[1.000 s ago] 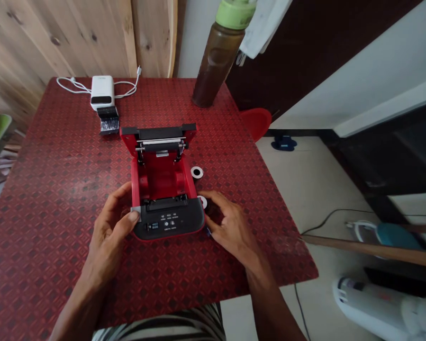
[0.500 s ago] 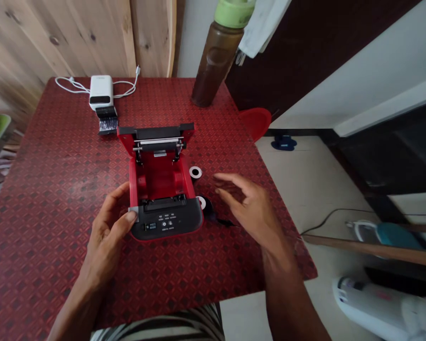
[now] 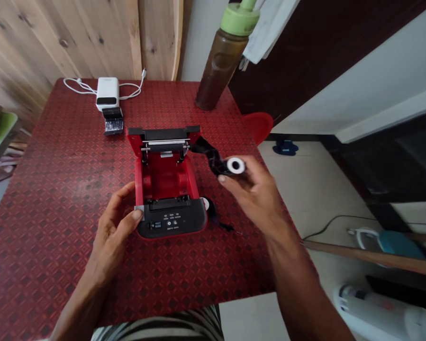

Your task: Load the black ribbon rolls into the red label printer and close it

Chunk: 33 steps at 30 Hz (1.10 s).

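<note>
A red and black label printer (image 3: 170, 222) stands on the table with its lid (image 3: 165, 135) tipped up and its red inner bay bare. My left hand (image 3: 116, 222) grips its left side, thumb on the grey front corner and fingers along the wall. To the right of the printer, my right hand (image 3: 257, 192) pinches a black ribbon roll (image 3: 236, 166) with a white ring end, raised above the table. A loose black strip (image 3: 209, 151) trails from that roll leftward behind the lid. Another black roll (image 3: 209, 208) lies against the printer's right front side, its loose end on the table.
A white power bank-like device (image 3: 107, 92) with a white cable sits at the back left, a black crinkled piece (image 3: 113, 122) before it. A tall brown bottle (image 3: 222, 66) with a green lid stands at the back right. The table's right edge (image 3: 287, 208) runs beneath my right forearm.
My right hand, empty before, has taken hold of the rear black roll and lifted it off the table, drawing out its strip. My left hand keeps its grip on the printer.
</note>
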Each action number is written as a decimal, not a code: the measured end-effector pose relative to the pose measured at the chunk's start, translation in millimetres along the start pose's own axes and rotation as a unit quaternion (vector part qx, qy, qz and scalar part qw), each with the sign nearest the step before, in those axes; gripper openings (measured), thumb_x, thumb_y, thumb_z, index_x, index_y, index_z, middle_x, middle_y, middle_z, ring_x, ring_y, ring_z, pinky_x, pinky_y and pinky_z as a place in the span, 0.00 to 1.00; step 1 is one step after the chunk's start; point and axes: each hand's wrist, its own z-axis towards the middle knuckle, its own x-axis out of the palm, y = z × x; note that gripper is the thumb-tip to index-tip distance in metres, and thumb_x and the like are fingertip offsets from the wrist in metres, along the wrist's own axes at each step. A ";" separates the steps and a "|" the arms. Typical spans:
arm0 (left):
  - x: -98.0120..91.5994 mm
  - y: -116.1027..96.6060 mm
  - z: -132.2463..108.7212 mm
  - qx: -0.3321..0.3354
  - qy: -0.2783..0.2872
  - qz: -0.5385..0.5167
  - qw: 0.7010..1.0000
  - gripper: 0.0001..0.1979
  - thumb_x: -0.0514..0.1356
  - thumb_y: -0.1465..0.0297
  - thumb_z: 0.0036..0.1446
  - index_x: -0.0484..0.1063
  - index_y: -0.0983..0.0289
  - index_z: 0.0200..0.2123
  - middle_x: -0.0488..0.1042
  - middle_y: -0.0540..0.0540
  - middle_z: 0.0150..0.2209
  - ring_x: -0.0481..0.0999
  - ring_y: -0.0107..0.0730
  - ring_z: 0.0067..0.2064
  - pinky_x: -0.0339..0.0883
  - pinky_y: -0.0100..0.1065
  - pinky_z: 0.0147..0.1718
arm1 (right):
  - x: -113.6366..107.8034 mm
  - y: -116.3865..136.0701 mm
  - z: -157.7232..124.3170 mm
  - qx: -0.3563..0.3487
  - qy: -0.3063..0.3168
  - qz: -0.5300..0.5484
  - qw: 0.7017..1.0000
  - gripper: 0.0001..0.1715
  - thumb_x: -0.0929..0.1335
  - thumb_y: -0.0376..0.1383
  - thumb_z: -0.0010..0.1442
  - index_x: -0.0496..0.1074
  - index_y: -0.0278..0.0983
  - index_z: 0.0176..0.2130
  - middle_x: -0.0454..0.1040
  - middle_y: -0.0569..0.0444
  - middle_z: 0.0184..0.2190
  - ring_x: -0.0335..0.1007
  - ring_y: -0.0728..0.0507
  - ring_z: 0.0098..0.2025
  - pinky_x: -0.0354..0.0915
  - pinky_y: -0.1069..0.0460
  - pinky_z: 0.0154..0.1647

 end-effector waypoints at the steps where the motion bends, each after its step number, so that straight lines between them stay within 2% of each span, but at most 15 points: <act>1: -0.4 0.1 0.2 0.001 0.005 0.000 1.000 0.28 0.68 0.55 0.66 0.74 0.51 0.66 0.79 0.56 0.66 0.77 0.57 0.67 0.71 0.54 0.67 | -12.1 10.4 -1.9 -0.004 0.010 0.011 1.000 0.15 0.76 0.41 0.65 0.77 0.43 0.50 0.83 0.55 0.45 0.82 0.41 0.45 0.77 0.45 0.48; 4: -1.1 0.4 0.2 0.004 0.002 0.014 1.000 0.29 0.67 0.55 0.67 0.73 0.53 0.68 0.78 0.58 0.67 0.79 0.58 0.65 0.71 0.55 0.65 | -41.7 43.7 -6.1 -0.056 0.071 0.035 0.995 0.18 0.77 0.43 0.66 0.79 0.47 0.54 0.83 0.55 0.48 0.83 0.40 0.47 0.78 0.47 0.46; 6: -0.5 0.1 -0.4 0.008 -0.007 0.021 1.000 0.29 0.67 0.55 0.67 0.73 0.54 0.68 0.78 0.59 0.67 0.79 0.57 0.65 0.70 0.55 0.66 | -49.5 61.9 -5.1 -0.083 0.136 0.054 0.986 0.17 0.76 0.46 0.69 0.80 0.49 0.56 0.84 0.54 0.48 0.82 0.39 0.48 0.78 0.47 0.46; 9: 1.9 -0.9 -1.6 0.017 -0.013 0.017 1.000 0.28 0.67 0.56 0.68 0.74 0.55 0.68 0.78 0.59 0.67 0.79 0.56 0.65 0.70 0.53 0.66 | -39.8 76.9 3.6 -0.089 0.252 0.079 0.960 0.16 0.71 0.46 0.73 0.80 0.47 0.57 0.84 0.55 0.44 0.81 0.41 0.42 0.76 0.48 0.40; 11: 3.6 -1.6 -2.3 0.016 -0.011 0.010 1.000 0.28 0.67 0.56 0.68 0.73 0.55 0.68 0.78 0.59 0.67 0.79 0.55 0.64 0.71 0.52 0.64 | -23.8 79.9 11.4 -0.097 0.297 0.073 0.947 0.15 0.69 0.43 0.74 0.78 0.44 0.56 0.84 0.55 0.42 0.80 0.43 0.39 0.74 0.49 0.38; 16: 3.9 -1.0 -2.4 0.000 -0.001 -0.004 1.000 0.30 0.68 0.55 0.67 0.72 0.56 0.69 0.78 0.59 0.67 0.81 0.53 0.62 0.74 0.49 0.60 | 14.3 79.4 22.0 -0.153 0.279 -0.056 0.946 0.16 0.70 0.35 0.72 0.74 0.38 0.58 0.83 0.49 0.52 0.81 0.41 0.48 0.73 0.46 0.51; 22: -0.1 1.5 -1.6 0.008 0.004 -0.013 1.000 0.29 0.69 0.55 0.67 0.72 0.54 0.67 0.78 0.57 0.67 0.80 0.49 0.63 0.75 0.44 0.59 | 37.2 91.8 25.1 -0.153 0.296 -0.218 0.917 0.11 0.69 0.26 0.71 0.76 0.36 0.50 0.81 0.48 0.44 0.78 0.38 0.47 0.72 0.43 0.52; 25: -0.1 0.7 -1.9 0.005 0.010 -0.012 1.000 0.29 0.69 0.55 0.67 0.72 0.54 0.68 0.79 0.56 0.67 0.80 0.48 0.63 0.76 0.43 0.58 | 47.4 97.1 27.4 -0.169 0.299 -0.252 0.905 0.11 0.69 0.22 0.69 0.77 0.35 0.47 0.81 0.46 0.44 0.77 0.37 0.50 0.72 0.42 0.56; 29: 1.1 -0.7 -1.9 -0.003 0.006 -0.004 1.000 0.30 0.68 0.54 0.67 0.72 0.54 0.68 0.81 0.58 0.64 0.81 0.50 0.61 0.77 0.44 0.55 | 58.7 93.6 30.3 -0.168 0.272 -0.266 0.910 0.12 0.70 0.21 0.67 0.79 0.35 0.45 0.81 0.45 0.48 0.76 0.36 0.53 0.72 0.42 0.58; 33: 1.6 -1.3 -1.5 -0.008 0.001 0.001 1.000 0.31 0.69 0.54 0.67 0.71 0.55 0.69 0.82 0.59 0.61 0.84 0.50 0.56 0.79 0.44 0.50 | 64.0 92.8 36.4 -0.151 0.291 -0.282 0.901 0.12 0.69 0.21 0.67 0.80 0.35 0.42 0.83 0.47 0.44 0.79 0.38 0.51 0.71 0.44 0.58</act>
